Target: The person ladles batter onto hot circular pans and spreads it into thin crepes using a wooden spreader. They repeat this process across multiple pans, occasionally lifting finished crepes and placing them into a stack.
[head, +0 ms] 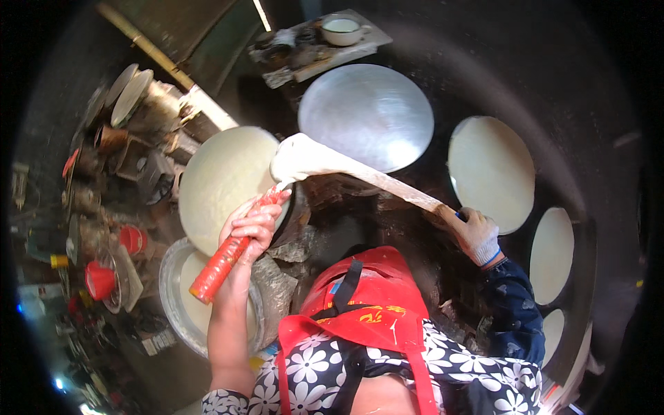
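My bare left hand is closed around the red-wrapped handle of a tool. Its tip, smeared with white batter, meets the broad end of a batter-coated wooden paddle. In a white knit glove with a blue-edged cuff, my right hand grips the far end of that paddle's stick. Below the paddle's head lies a round griddle covered by a pale sheet of batter. A bare, shiny round griddle sits just beyond the stick. Under my left forearm stands a metal pot of pale batter.
More batter-covered round griddles curve along the right side. At the top, a board carries a bowl of white liquid. A bamboo pole slants across the upper left. Red containers and clutter stand at left.
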{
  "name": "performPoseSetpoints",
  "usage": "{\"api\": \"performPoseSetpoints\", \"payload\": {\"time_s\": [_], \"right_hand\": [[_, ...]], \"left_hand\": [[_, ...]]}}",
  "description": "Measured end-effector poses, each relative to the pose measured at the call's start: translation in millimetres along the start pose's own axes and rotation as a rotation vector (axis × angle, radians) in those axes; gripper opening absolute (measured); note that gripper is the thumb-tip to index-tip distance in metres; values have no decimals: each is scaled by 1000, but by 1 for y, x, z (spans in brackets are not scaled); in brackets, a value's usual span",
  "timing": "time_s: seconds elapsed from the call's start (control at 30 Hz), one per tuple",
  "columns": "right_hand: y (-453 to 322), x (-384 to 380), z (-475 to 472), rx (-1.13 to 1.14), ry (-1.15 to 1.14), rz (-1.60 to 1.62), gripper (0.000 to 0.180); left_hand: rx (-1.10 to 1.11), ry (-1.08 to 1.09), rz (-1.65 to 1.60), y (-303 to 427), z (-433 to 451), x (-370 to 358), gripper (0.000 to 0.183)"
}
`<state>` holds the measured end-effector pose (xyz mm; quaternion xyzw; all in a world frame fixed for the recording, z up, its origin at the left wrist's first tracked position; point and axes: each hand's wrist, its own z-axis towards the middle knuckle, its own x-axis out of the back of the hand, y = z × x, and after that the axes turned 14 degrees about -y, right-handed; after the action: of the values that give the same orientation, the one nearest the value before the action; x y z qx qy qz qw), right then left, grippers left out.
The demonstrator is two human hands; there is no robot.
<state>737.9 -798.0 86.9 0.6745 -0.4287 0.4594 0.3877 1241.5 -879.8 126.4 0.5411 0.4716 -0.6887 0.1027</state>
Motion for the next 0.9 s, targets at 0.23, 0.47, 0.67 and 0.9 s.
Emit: {"api": "performPoseSetpoints", "payload": {"time_s": [0.23,0.47,0.67,0.9], "right_hand": [[57,-80,-16,-37,39,112,59],[72,-81,0,-48,32,421,67],[41,-90,79,-222,305,876,68],[5,-81,117,-417,163,948,65]], "left_hand": [[139,156,76,15,184,36,61],[143,298,100,-7,322,25,61],[183,518,416,-7,393,46,53],[202,576,1409,1,403,82,12]]}}
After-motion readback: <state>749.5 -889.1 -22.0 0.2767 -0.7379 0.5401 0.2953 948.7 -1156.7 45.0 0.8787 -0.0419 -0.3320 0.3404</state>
